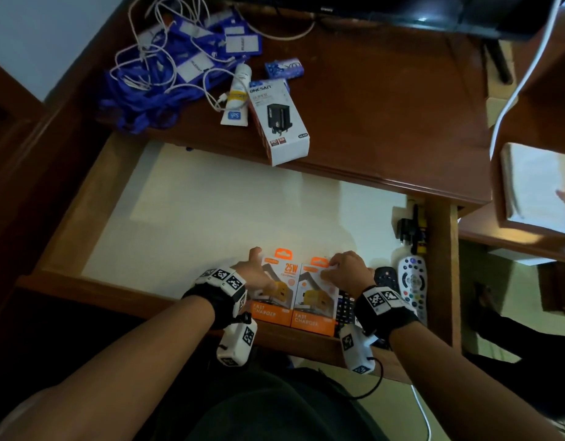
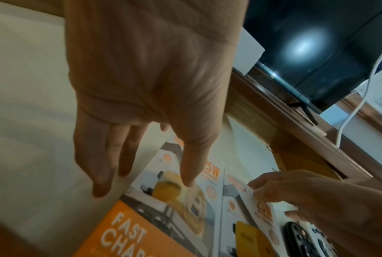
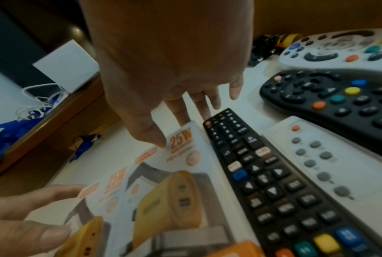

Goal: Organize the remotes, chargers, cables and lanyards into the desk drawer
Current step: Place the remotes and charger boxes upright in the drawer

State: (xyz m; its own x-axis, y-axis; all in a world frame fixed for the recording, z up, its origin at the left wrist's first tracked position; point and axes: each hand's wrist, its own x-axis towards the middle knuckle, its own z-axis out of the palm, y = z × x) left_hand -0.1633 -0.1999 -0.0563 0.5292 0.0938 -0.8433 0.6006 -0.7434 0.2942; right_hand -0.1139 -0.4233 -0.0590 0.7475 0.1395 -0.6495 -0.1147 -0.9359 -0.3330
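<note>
Two orange-and-white fast charger boxes lie side by side at the front of the open drawer [image 1: 93, 192]. My left hand [image 1: 255, 272] rests on the left box [image 1: 287, 281] with straight fingers, its thumb on the box face [image 2: 141, 226]. Pinching the top edge of the right box [image 1: 313, 300] is my right hand [image 1: 344, 268], thumb on its face [image 3: 185, 182]. Right of the boxes lie a long black remote [image 3: 273, 182], a white remote [image 3: 328, 165], a rounded black remote [image 1: 386, 276] and a white remote with coloured buttons [image 1: 413, 281].
On the desk top lie tangled blue lanyards [image 1: 153, 90] with white cables [image 1: 147, 58], a white tube [image 1: 238, 97], a black-and-white charger box [image 1: 279, 122] and a small blue box [image 1: 284, 69]. A black plug [image 1: 410, 230] sits in the drawer's right back corner.
</note>
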